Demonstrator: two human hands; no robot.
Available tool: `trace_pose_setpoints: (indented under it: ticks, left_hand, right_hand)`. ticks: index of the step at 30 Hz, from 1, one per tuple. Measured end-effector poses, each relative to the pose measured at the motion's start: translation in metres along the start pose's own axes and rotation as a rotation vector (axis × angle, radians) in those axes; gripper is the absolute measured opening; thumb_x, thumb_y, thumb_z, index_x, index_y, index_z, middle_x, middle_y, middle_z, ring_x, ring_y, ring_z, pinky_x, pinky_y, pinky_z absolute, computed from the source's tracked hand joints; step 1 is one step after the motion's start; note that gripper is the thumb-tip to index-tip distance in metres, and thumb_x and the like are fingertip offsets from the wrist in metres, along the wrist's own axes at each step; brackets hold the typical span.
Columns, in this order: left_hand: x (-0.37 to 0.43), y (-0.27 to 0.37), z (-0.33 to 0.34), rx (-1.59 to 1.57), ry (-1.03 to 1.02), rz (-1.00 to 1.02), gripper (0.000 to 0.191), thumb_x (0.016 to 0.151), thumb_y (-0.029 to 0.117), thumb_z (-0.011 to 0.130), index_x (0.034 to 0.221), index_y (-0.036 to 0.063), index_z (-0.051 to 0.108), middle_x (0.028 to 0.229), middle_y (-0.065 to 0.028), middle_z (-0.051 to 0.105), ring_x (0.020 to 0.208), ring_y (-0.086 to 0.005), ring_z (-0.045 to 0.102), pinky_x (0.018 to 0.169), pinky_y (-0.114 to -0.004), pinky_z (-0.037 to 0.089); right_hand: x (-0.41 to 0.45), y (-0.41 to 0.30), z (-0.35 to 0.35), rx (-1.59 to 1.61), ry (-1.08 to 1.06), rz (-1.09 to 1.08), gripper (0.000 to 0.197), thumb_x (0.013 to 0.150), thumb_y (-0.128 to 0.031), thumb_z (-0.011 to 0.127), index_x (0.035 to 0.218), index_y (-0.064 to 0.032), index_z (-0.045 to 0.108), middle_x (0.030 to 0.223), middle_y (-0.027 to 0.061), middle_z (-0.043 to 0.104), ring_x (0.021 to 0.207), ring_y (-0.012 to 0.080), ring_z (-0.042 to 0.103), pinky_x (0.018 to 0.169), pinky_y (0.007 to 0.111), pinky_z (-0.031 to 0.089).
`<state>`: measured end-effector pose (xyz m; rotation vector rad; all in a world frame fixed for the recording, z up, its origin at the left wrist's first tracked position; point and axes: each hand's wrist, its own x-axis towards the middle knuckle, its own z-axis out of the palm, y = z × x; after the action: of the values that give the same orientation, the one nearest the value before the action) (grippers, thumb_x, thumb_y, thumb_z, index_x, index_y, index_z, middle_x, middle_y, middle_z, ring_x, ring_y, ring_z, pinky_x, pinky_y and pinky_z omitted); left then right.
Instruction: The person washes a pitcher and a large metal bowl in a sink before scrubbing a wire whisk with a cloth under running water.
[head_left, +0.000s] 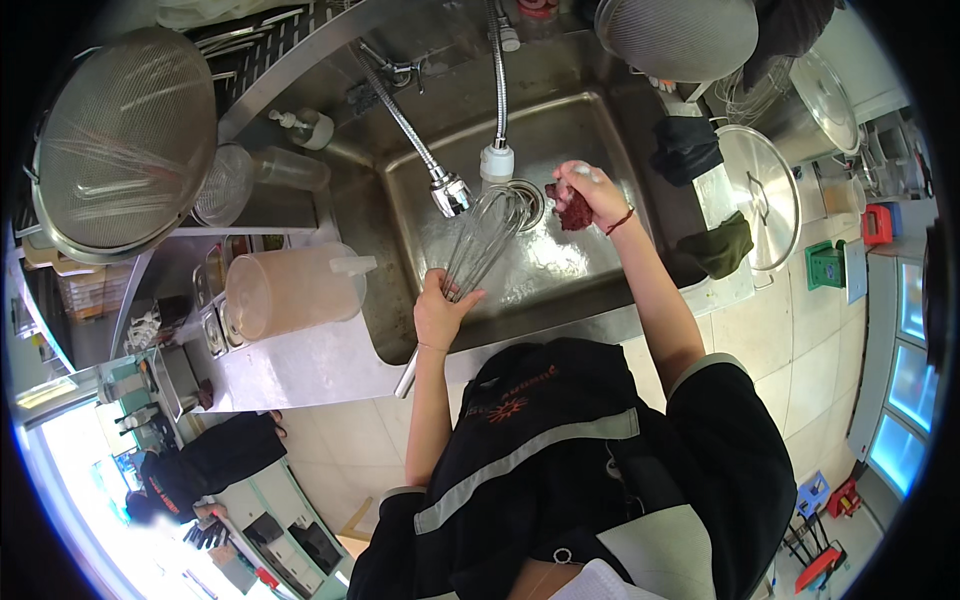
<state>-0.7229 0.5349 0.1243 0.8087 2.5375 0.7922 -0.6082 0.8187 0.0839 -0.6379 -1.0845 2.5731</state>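
My left hand grips a large wire balloon whisk where its wires meet the handle. The whisk's metal handle sticks out below my wrist, past the sink's front edge, and its wire head reaches up over the basin near the drain. In my right hand is a dark red scrubbing pad, with white suds on the fingers. That hand is over the stainless steel sink, to the right of the whisk head and apart from it.
Two flexible faucets, one chrome-headed and one white-headed, hang over the basin. A big plastic jug lies left of the sink. Large sieves hang at both sides. Cloths and a pot lid sit right. A co-worker stands lower left.
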Motion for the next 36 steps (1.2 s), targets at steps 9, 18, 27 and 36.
trace_pose_setpoints:
  ticks: [9, 18, 27, 36]
  left_hand:
    - [0.0, 0.004, 0.006, -0.016, 0.023, 0.011, 0.055, 0.06, 0.042, 0.076, 0.086, 0.0032, 0.046, 0.065, -0.0109, 0.056, 0.059, -0.0277, 0.056, 0.056, -0.036, 0.045]
    - [-0.008, 0.023, 0.017, 0.106, 0.1, 0.078, 0.054, 0.063, 0.045, 0.072, 0.083, 0.0024, 0.045, 0.065, -0.0138, 0.052, 0.059, -0.0325, 0.054, 0.055, -0.039, 0.044]
    - [-0.016, 0.034, 0.033, 0.114, 0.116, 0.074, 0.053, 0.068, 0.047, 0.067, 0.085, 0.0027, 0.042, 0.067, -0.0146, 0.053, 0.06, -0.0346, 0.055, 0.054, -0.041, 0.043]
    - [-0.017, 0.038, 0.033, 0.111, 0.11, 0.074, 0.053, 0.07, 0.047, 0.065, 0.087, 0.0028, 0.041, 0.069, -0.0164, 0.054, 0.061, -0.0367, 0.055, 0.054, -0.042, 0.044]
  right_hand:
    - [-0.018, -0.024, 0.051, -0.523, -0.065, 0.184, 0.016, 0.082, -0.021, 0.061, 0.086, -0.0074, 0.053, 0.067, 0.0035, 0.054, 0.06, 0.0113, 0.052, 0.055, 0.026, 0.044]
    - [-0.011, 0.015, 0.075, -1.281, 0.304, -0.495, 0.023, 0.064, -0.014, 0.069, 0.081, -0.0085, 0.054, 0.076, 0.0085, 0.056, 0.068, 0.0271, 0.058, 0.06, 0.037, 0.047]
    - [0.002, 0.026, 0.079, -1.398, 0.527, -0.706, 0.021, 0.065, -0.014, 0.069, 0.078, -0.0083, 0.054, 0.075, 0.0057, 0.058, 0.065, 0.0263, 0.059, 0.056, 0.036, 0.047]
    - [0.007, 0.028, 0.071, -1.378, 0.464, -0.857, 0.013, 0.067, -0.008, 0.064, 0.078, -0.0095, 0.056, 0.073, 0.0058, 0.059, 0.065, 0.0267, 0.059, 0.058, 0.035, 0.048]
